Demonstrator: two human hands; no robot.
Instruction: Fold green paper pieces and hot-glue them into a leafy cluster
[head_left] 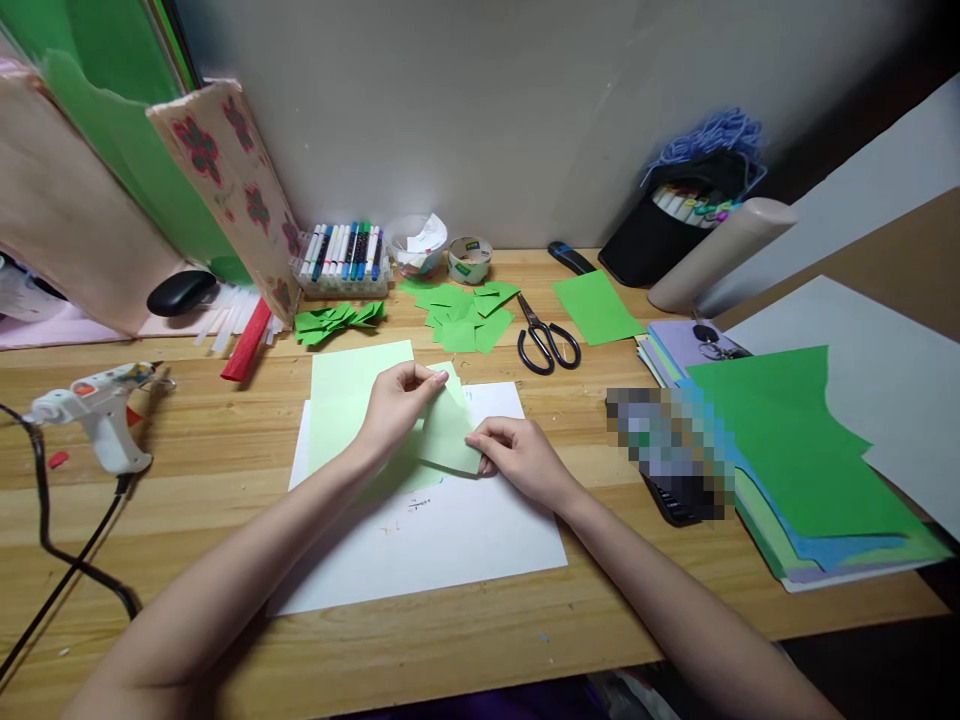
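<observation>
A small piece of pale green paper (448, 432) is held up between both hands. My left hand (401, 400) pinches its upper edge between thumb and fingers. With closed fingers my right hand (517, 450) grips its lower right corner. Beneath lies a larger light green sheet (352, 390), partly covered by my left forearm. Under that is a white sheet (480, 540) with a few small marks on it. Just beyond my hands lie bright green paper pieces (457, 318) in a loose pile and black-handled scissors (547, 340).
A glue gun (105, 415) with a black cord lies left. Markers (341, 255), a tape roll (469, 260) and a clear bowl (416, 250) line the back. Right are a blurred phone (667, 450), stacked coloured papers (795, 440) and a black pen holder (652, 225).
</observation>
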